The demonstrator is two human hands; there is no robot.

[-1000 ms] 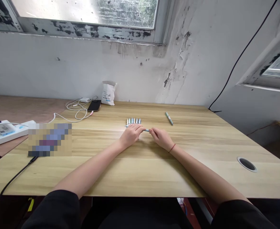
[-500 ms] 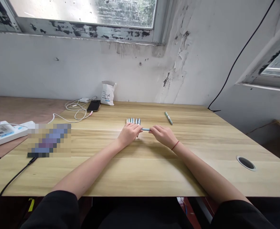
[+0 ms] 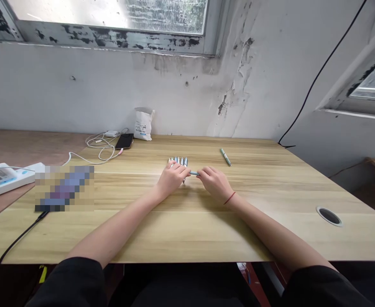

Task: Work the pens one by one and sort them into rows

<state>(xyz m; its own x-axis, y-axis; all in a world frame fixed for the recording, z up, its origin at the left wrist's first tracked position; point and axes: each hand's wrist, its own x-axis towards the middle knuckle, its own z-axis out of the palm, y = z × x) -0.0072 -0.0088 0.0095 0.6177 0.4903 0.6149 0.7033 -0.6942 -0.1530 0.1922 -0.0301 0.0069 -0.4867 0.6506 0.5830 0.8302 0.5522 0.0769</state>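
Between my two hands a light blue pen (image 3: 194, 173) lies roughly level, just above the desk or on it. My left hand (image 3: 172, 176) is closed on its left end, and my right hand (image 3: 215, 182) pinches its right end. Just beyond my left hand, several pens (image 3: 178, 160) lie side by side in a row, their near parts hidden by that hand. A green and grey pen (image 3: 225, 157) rests by itself farther back on the right, touched by neither hand.
On the wooden desk (image 3: 206, 234), a white packet (image 3: 143, 124) stands by the wall. A black phone (image 3: 124, 141) with white cables, a blurred-out device (image 3: 64, 188) and a white power strip (image 3: 15, 179) are at the left. A round cable hole (image 3: 329, 216) is at the right.
My right hand has shifted slightly left, closer to my left hand, and less of the pen shows between them. The camera view has moved a little.
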